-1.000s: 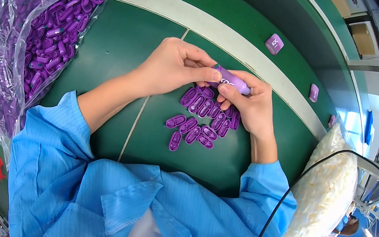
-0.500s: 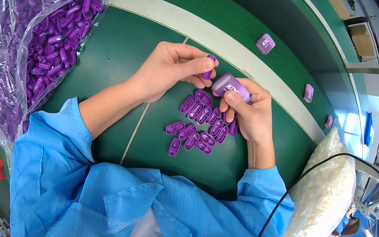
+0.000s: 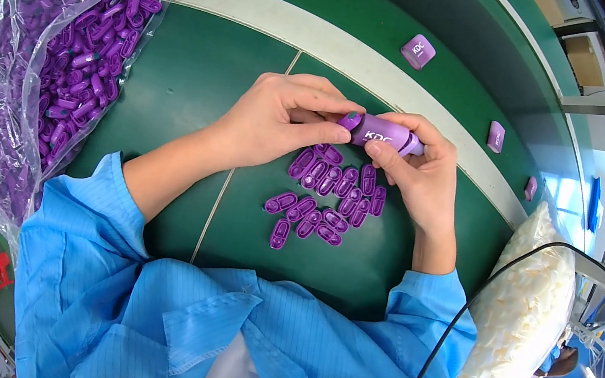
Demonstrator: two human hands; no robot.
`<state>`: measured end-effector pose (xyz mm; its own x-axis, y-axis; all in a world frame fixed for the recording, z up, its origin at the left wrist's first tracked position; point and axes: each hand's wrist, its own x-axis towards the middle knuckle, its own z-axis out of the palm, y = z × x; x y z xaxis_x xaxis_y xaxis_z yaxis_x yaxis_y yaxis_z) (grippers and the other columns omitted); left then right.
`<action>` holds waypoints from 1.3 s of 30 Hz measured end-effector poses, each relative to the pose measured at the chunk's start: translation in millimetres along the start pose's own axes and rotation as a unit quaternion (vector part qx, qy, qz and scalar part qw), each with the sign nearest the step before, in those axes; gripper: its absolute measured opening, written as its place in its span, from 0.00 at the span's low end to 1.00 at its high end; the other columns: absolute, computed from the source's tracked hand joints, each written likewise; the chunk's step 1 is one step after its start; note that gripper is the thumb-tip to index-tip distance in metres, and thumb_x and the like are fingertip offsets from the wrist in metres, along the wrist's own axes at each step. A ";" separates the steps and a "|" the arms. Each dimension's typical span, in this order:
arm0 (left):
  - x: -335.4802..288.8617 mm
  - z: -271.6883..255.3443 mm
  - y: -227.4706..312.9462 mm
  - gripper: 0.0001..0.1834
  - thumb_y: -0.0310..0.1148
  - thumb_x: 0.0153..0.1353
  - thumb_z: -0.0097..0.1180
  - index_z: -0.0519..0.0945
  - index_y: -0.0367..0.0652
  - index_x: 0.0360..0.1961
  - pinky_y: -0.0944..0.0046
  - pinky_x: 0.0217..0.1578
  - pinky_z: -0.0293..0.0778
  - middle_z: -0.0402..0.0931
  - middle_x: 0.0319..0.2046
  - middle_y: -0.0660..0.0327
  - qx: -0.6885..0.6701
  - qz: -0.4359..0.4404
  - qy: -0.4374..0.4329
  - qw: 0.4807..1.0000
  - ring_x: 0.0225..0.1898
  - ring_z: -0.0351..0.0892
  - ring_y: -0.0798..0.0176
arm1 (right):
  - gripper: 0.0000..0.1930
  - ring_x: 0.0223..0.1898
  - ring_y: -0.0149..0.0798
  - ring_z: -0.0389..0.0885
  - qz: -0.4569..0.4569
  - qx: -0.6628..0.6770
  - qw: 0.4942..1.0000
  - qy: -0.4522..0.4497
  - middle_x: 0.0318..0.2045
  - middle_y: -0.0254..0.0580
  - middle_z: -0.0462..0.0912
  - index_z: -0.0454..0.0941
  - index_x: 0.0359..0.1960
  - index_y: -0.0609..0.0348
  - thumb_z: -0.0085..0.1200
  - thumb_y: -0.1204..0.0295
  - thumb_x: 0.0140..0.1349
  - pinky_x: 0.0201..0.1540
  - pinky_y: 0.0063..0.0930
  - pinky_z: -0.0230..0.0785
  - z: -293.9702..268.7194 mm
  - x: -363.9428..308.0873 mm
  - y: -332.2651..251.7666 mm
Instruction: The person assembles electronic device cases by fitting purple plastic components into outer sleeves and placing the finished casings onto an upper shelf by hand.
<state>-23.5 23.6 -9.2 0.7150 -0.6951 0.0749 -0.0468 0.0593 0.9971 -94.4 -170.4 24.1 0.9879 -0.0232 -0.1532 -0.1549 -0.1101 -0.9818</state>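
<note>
The purple case [image 3: 388, 133], pinched in the right hand [image 3: 416, 178] just beyond the loose purple caps [image 3: 326, 200], could cock or drop its small cap [image 3: 349, 120] if the left hand [image 3: 280, 128], fingers clamped on it, presses off-line.

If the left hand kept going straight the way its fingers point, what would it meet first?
The left hand points rightward, fingertips already on the end of the purple casing held by the right hand. It would press into that casing first, though depth is hard to judge.

A green worktable [image 3: 201, 82] crossed by a pale stripe [image 3: 324, 37], brightly lit.
</note>
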 end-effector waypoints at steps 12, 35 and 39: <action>-3.9 3.0 -1.9 0.14 0.22 0.51 0.61 0.80 0.36 0.42 0.73 0.33 0.76 0.77 0.33 0.58 0.043 0.025 0.029 0.998 0.33 0.78 0.70 | 0.13 0.29 0.24 0.78 0.013 -0.042 0.999 0.002 0.31 0.37 0.80 0.78 0.39 0.64 0.63 0.76 0.51 0.30 0.15 0.73 5.4 -4.6 -1.3; -3.7 1.4 -7.8 0.13 0.22 0.53 0.60 0.80 0.35 0.42 0.74 0.33 0.74 0.78 0.32 0.60 -0.120 -0.057 0.063 0.989 0.33 0.77 0.71 | 0.12 0.20 0.21 0.73 0.054 0.050 0.997 0.008 0.24 0.33 0.79 0.77 0.40 0.63 0.61 0.76 0.53 0.20 0.13 0.63 2.5 -2.2 13.3; -8.0 5.7 -4.5 0.15 0.18 0.53 0.58 0.79 0.35 0.43 0.72 0.39 0.75 0.76 0.39 0.57 -0.058 -0.001 0.049 0.997 0.39 0.77 0.68 | 0.13 0.26 0.20 0.73 0.030 -0.029 0.996 0.081 0.28 0.32 0.79 0.77 0.39 0.62 0.62 0.76 0.51 0.25 0.13 0.64 -14.5 -11.7 15.2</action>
<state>-33.0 24.8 -14.2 0.7804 -0.6219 0.0649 0.0324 0.1440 0.9890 -108.4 -186.2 12.7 0.9636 -0.1912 -0.1869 -0.2185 -0.1601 -0.9626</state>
